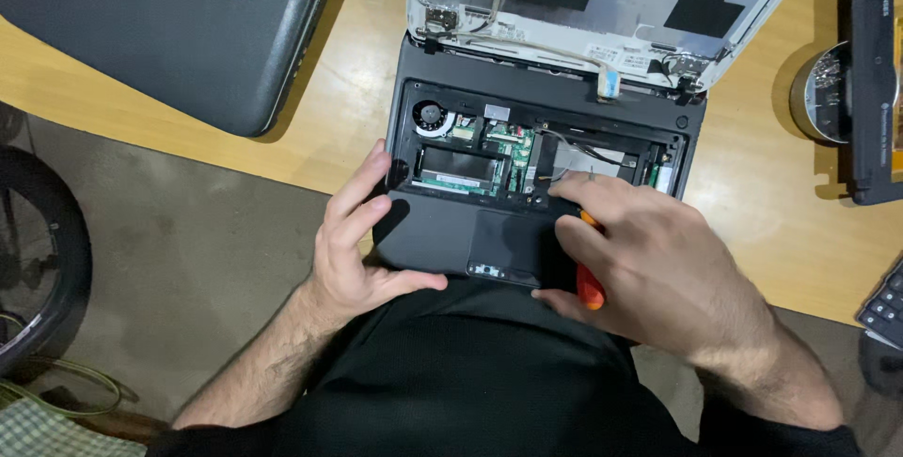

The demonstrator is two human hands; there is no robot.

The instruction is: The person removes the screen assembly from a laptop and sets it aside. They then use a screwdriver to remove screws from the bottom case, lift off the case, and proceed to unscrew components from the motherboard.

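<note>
A small black laptop with its keyboard removed (527,194) lay on the pale wooden worktop (781,222), its front edge hanging over the worktop's near side, just above the person's lap. Its inside stood bare: a round fan (431,116) in the far left corner and green circuit boards (480,170) across the middle. The stripped white lid (621,6) leaned back behind it, with thin cables trailing from the hinges.

The left hand (362,245) steadied the laptop at its near left corner. The fingers lay up along the left side of the palm rest and the thumb pressed along the front edge, so its grip sat loosely round that corner.

The right hand (649,264) was curled round an orange-handled screwdriver (590,278). Only slivers of the orange handle showed between the fingers, and the grip was tight about it. The hand rested over the right part of the palm rest, beside the touchpad (513,241), with the forefinger stretched toward the open bay. The tool's tip was hidden under the hand.

A dark grey hard case (169,34) lay well apart at the far left of the worktop. A round metal tin (820,90) sat at the right, next to a second black device (875,71).
</note>
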